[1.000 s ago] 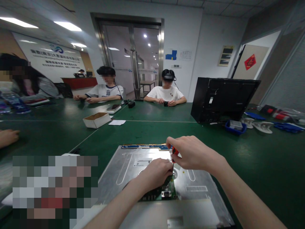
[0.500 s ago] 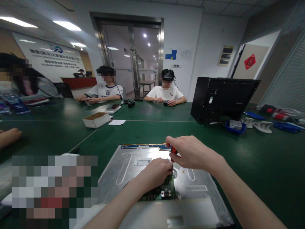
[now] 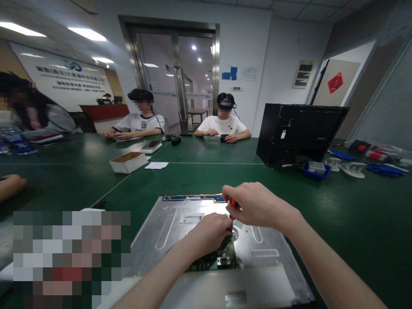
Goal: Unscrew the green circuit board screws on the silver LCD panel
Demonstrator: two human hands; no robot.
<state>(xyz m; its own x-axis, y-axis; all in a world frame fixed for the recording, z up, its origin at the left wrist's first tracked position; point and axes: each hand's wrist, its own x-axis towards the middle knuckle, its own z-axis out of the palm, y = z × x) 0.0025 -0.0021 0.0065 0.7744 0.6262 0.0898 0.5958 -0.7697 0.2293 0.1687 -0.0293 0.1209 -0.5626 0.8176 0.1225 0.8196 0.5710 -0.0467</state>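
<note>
My right hand (image 3: 252, 204) is closed round the red and black handle of a screwdriver (image 3: 233, 203), held upright with its shaft pointing down. The fingers of my left hand (image 3: 212, 229) are curled together at the lower shaft, pinching it just above a green circuit board (image 3: 228, 251). That board is mounted on the metal back of a flat display panel (image 3: 167, 223), which lies on the table under both hands. My left hand hides part of the board, and the screwdriver's tip is hard to make out. A narrow blue board strip (image 3: 189, 198) runs along the panel's far edge.
A black monitor casing (image 3: 299, 133) stands at the right on the green table (image 3: 199, 176). Beside it are a blue tray (image 3: 317, 171) and white plastic parts (image 3: 353, 170). An open cardboard box (image 3: 128, 163) sits left of centre. Several people sit around the table.
The view has shifted slightly. Both hands stay at the same spot over the board, and the screwdriver handle looks turned a little in my right hand.
</note>
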